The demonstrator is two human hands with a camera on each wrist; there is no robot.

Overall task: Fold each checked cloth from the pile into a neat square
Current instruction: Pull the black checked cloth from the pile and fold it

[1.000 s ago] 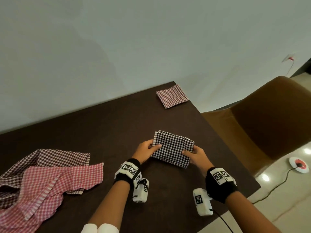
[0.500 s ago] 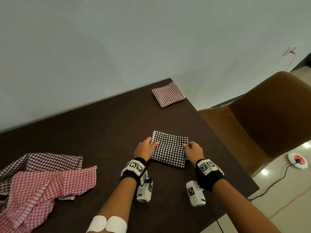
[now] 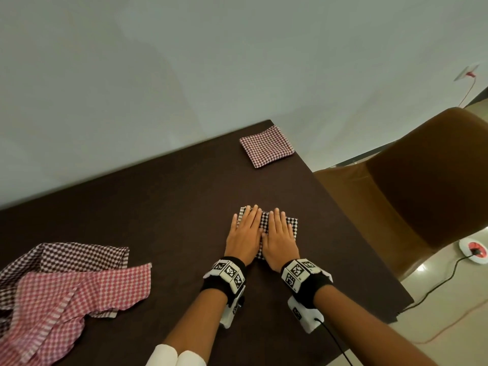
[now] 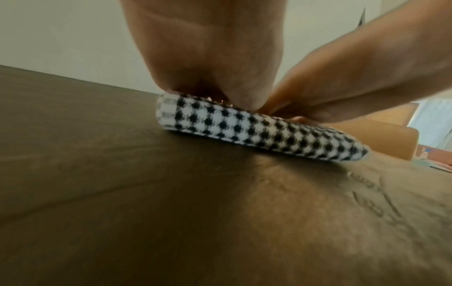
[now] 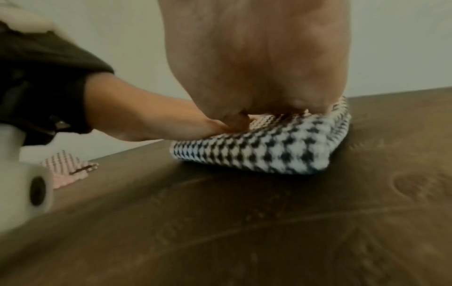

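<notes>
A folded black-and-white checked cloth (image 3: 292, 225) (image 4: 257, 131) (image 5: 264, 152) lies on the dark table (image 3: 171, 207). Both my hands lie flat on top of it, side by side, fingers straight and pointing away from me. My left hand (image 3: 244, 235) covers its left half, and my right hand (image 3: 280, 237) covers its right half. The wrist views show each palm pressing down on the thick folded stack. A pile of unfolded cloths sits at the left: a pink checked one (image 3: 66, 299) over a maroon checked one (image 3: 66, 256).
A folded maroon checked square (image 3: 266, 147) rests at the table's far right corner. A brown chair (image 3: 422, 186) stands just right of the table. A cable and a round floor socket (image 3: 474, 250) lie on the floor beyond it.
My hands have left the cloth's side edges, where they pinched it, and now lie flat on top of it. The cloth looks more compact than a second ago.
</notes>
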